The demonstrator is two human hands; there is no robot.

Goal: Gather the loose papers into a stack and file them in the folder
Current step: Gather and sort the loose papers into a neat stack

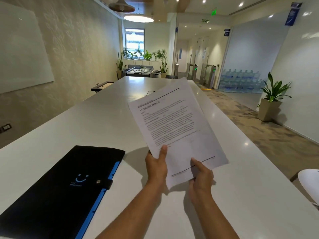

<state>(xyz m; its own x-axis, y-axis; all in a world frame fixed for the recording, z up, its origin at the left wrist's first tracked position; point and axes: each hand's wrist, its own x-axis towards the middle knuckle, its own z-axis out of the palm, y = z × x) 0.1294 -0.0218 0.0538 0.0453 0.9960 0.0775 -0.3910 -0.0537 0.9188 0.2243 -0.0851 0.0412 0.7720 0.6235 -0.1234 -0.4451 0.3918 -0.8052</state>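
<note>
A stack of printed white papers point(174, 125) is held up above the long white table point(103, 118), tilted to the right. My left hand point(156, 167) grips its lower left edge, thumb on the top sheet. My right hand point(201, 175) pinches the bottom edge, thumb on top. At least two sheets show, slightly fanned at the top. A black folder point(65, 187) with blue inner tabs and a snap strap lies shut on the table to the left of my hands.
A white rounded object point(310, 185) sits at the table's right edge. The table runs far ahead. A potted plant point(271, 100) and stacked water bottles point(241, 81) stand on the floor at the right.
</note>
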